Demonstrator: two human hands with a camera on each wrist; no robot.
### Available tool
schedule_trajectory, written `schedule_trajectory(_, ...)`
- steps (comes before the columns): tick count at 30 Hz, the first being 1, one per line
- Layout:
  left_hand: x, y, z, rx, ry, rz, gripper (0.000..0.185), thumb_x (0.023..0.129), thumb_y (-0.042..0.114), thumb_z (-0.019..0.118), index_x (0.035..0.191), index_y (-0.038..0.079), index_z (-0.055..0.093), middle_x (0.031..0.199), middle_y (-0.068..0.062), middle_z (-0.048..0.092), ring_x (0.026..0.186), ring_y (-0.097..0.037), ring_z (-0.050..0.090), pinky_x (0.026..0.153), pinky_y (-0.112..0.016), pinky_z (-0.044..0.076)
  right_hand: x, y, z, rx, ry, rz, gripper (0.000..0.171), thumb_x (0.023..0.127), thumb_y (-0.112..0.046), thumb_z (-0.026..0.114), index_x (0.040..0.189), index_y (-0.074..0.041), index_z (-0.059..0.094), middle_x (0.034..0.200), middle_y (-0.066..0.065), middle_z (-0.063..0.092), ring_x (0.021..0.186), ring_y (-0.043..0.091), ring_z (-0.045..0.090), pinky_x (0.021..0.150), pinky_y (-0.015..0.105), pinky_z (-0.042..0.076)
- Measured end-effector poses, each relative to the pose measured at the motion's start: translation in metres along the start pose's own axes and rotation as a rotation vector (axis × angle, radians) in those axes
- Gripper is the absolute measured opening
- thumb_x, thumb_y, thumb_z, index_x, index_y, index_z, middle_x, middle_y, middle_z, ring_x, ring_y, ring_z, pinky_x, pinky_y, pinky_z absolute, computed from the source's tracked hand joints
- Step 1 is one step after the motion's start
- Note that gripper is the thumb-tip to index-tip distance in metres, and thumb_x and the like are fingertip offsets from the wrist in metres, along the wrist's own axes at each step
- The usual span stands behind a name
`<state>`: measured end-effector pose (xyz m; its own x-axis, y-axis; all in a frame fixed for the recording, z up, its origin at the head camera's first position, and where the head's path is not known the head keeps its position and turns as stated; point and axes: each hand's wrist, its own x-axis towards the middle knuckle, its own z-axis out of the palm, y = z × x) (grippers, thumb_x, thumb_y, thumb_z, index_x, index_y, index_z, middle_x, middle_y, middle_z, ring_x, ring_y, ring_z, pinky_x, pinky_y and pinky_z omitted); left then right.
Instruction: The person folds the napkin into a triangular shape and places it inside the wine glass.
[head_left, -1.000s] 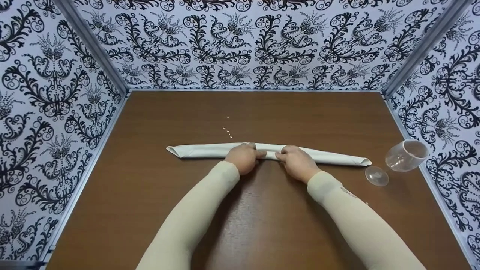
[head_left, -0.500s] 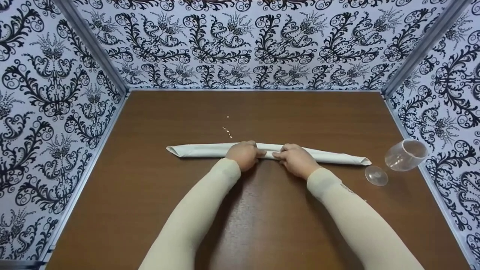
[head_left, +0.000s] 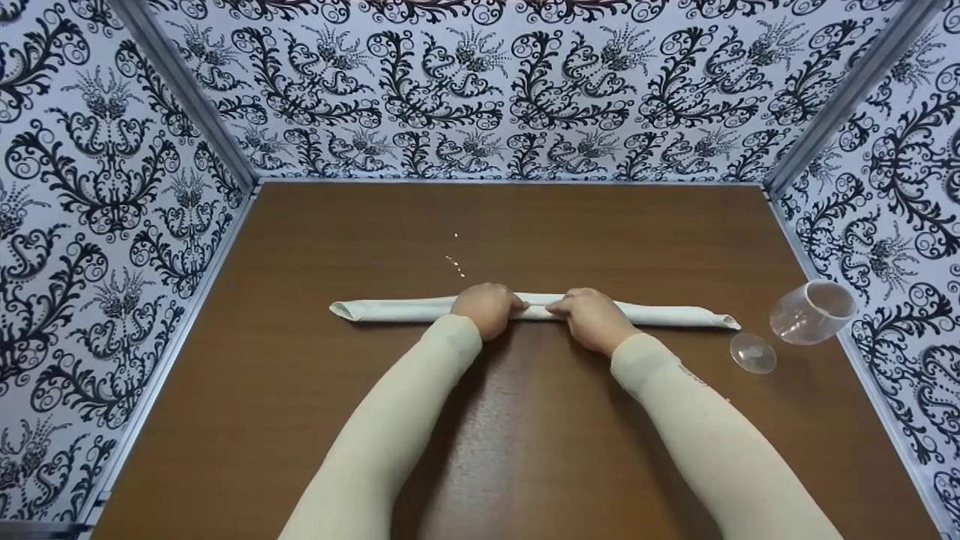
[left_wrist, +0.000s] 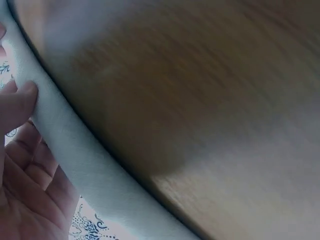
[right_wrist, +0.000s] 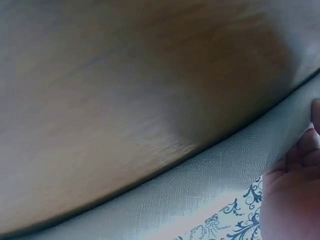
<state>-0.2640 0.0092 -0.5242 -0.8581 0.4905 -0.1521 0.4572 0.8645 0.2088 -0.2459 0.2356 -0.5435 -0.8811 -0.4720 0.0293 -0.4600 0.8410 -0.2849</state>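
Note:
A white cloth napkin (head_left: 397,310), rolled into a long tube, lies across the middle of the table with an opening showing at either end. Left of its centre my left hand (head_left: 486,309) grips the roll. In the left wrist view the thumb (left_wrist: 27,97) presses the cloth's near side, while the other fingers bend behind it. My right hand (head_left: 596,319) pinches the roll a short way to the right, its index finger pointing toward the left hand. Part of that hand (right_wrist: 295,195) shows behind the cloth (right_wrist: 200,195) in the right wrist view.
A clear stemmed glass (head_left: 810,313) stands beyond the roll's right end, near the right wall, its round base close to the cloth. Small pale crumbs (head_left: 456,264) lie on the brown table (head_left: 360,232) behind the roll. Patterned walls (head_left: 480,90) enclose the back and sides.
The napkin roll has been drawn slightly toward me at its left and middle, and now looks straighter and narrower. Both hands keep hold at nearly the same spots; the glass has not moved.

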Motion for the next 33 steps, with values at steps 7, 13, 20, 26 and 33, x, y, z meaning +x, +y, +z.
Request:
schedule_trajectory(7, 0.009, 0.001, 0.007, -0.035, 0.014, -0.062, 0.039, 0.104, 0.013, 0.06, 0.133, 0.034, 0.075, 0.134, 0.002, 0.074, 0.128, -0.024, 0.067, 0.109, -0.043, 0.054, 0.012, -0.005, -0.002, 0.12, -0.07, 0.177, 0.034, 0.103, -0.002, 0.054, 0.125, -0.012, 0.078, 0.122, 0.013, 0.075, 0.122, 0.035, 0.068, 0.11, 0.05, 0.052)
schedule_trajectory(13, 0.009, 0.004, 0.012, 0.015, 0.093, -0.08, 0.033, 0.102, 0.017, 0.064, 0.126, 0.034, 0.079, 0.123, -0.003, 0.071, 0.118, -0.029, 0.066, 0.103, -0.043, 0.054, 0.017, -0.011, 0.0, 0.14, -0.067, 0.265, 0.035, 0.096, 0.002, 0.058, 0.122, -0.009, 0.078, 0.114, 0.018, 0.068, 0.112, 0.037, 0.064, 0.101, 0.047, 0.054)
schedule_trajectory(20, 0.004, 0.002, 0.016, 0.258, 0.173, 0.119, 0.032, 0.103, 0.028, 0.059, 0.129, 0.039, 0.073, 0.115, -0.002, 0.071, 0.102, -0.029, 0.071, 0.084, -0.047, 0.06, 0.017, -0.015, -0.002, 0.072, -0.045, 0.266, 0.036, 0.095, 0.002, 0.062, 0.123, -0.012, 0.079, 0.121, 0.014, 0.072, 0.118, 0.039, 0.061, 0.111, 0.051, 0.046)
schedule_trajectory(26, 0.002, -0.002, 0.016, 0.271, 0.128, 0.177, 0.037, 0.107, 0.034, 0.052, 0.14, 0.039, 0.066, 0.122, -0.004, 0.069, 0.104, -0.031, 0.07, 0.082, -0.05, 0.061, 0.01, -0.017, 0.003, 0.084, 0.079, 0.282, 0.025, 0.1, -0.001, 0.061, 0.116, -0.011, 0.077, 0.116, 0.012, 0.068, 0.11, 0.035, 0.056, 0.102, 0.051, 0.047)
schedule_trajectory(33, 0.001, 0.001, 0.015, 0.235, 0.117, 0.124, 0.037, 0.107, 0.034, 0.052, 0.14, 0.038, 0.068, 0.122, -0.003, 0.069, 0.106, -0.031, 0.069, 0.085, -0.05, 0.061, 0.002, -0.021, 0.006, -0.086, 0.073, 0.137, 0.026, 0.099, 0.006, 0.06, 0.111, -0.006, 0.079, 0.109, 0.015, 0.069, 0.103, 0.037, 0.065, 0.091, 0.047, 0.058)
